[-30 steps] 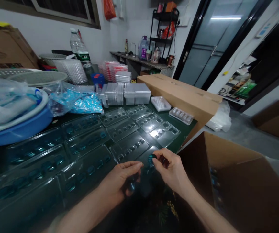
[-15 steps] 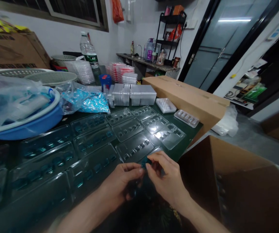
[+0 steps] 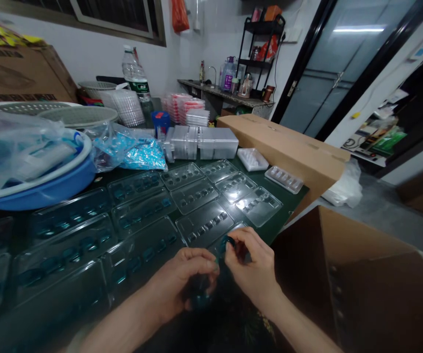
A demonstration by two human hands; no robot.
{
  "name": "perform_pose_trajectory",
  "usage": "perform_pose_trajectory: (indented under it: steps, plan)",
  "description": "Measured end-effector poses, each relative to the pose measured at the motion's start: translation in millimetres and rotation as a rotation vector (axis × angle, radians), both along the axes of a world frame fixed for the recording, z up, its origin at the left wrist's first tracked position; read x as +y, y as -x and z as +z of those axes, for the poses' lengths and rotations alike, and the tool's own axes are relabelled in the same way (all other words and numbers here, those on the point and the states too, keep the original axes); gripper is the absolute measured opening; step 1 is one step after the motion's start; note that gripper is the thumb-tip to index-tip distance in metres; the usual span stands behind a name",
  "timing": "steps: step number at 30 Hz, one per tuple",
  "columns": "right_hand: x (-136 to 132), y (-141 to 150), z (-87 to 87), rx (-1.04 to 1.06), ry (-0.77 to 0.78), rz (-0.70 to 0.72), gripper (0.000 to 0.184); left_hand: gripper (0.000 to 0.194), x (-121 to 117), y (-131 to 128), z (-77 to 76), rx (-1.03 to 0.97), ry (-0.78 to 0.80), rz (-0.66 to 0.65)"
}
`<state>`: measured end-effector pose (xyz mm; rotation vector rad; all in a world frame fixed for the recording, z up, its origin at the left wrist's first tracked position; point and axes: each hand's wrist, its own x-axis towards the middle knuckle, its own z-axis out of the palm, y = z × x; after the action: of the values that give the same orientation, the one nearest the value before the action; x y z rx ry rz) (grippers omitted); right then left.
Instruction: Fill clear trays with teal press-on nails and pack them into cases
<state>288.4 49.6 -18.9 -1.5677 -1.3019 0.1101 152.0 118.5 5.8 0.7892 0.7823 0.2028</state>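
Near the table's front edge my right hand point(image 3: 251, 262) pinches a small dark teal piece point(image 3: 229, 240) between thumb and fingertips. Just left of it and apart from it, my left hand point(image 3: 187, 274) is curled closed around a small translucent teal piece point(image 3: 201, 298), blurred and partly covered by the fingers. The exact kind of both pieces is unclear. Beyond the hands lies a clear plastic blister tray point(image 3: 206, 223) with a row of small cavities. Farther left, another clear tray point(image 3: 143, 245) has teal pieces along its row.
Several more clear trays cover the dark green table. A blue basin point(image 3: 49, 184) and a bag of blue packets point(image 3: 138, 153) stand at the left. Stacked clear boxes point(image 3: 217, 143) are at the back. An open cardboard box point(image 3: 366, 274) is at my right.
My hands have drawn apart from the shared pinch. The dark teal piece has gone with my right hand, and my left fingers have shifted slightly left.
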Motion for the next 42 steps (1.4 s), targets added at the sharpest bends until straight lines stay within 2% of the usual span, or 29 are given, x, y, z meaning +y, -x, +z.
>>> perform_pose_trajectory:
  steps: [4, 11, 17, 22, 28, 32, 36, 39, 42]
  plan:
    - [-0.5, -0.7, 2.3, 0.009, 0.010, -0.020, 0.010, 0.004, 2.1, 1.8, -1.0, -0.070, -0.063, -0.057]
    - [-2.2, 0.9, 7.5, 0.007, -0.044, 0.015, 0.015, 0.013, 3.3, 6.7, 6.9, -0.242, -0.178, -0.103]
    - [-0.3, 4.8, 10.0, 0.015, -0.058, 0.006, 0.014, 0.015, 2.7, 9.7, 14.6, -0.274, -0.285, -0.145]
    - [2.4, 7.1, 12.6, 0.007, -0.059, -0.037, 0.013, 0.015, 0.4, 10.2, 15.7, -0.263, -0.285, -0.149]
    - [5.0, 5.9, 13.7, 0.011, -0.060, -0.013, 0.012, 0.015, 0.0, 12.3, 17.4, -0.294, -0.282, -0.140]
    - [7.2, 5.0, 14.5, 0.013, -0.067, -0.008, 0.012, 0.014, -0.6, 15.2, 11.6, -0.296, -0.182, -0.114]
    - [11.9, 8.3, 14.1, 0.015, -0.055, -0.017, 0.011, 0.016, -1.3, 15.4, 6.3, -0.278, -0.200, -0.082]
    - [19.9, 2.1, 7.1, 0.025, -0.035, -0.023, 0.012, 0.017, -1.2, 17.8, 12.6, -0.273, -0.244, -0.080]
    - [30.3, -20.2, -5.0, 0.126, 0.010, -0.112, 0.008, 0.019, -0.8, 25.4, 28.3, -0.369, -0.308, -0.192]
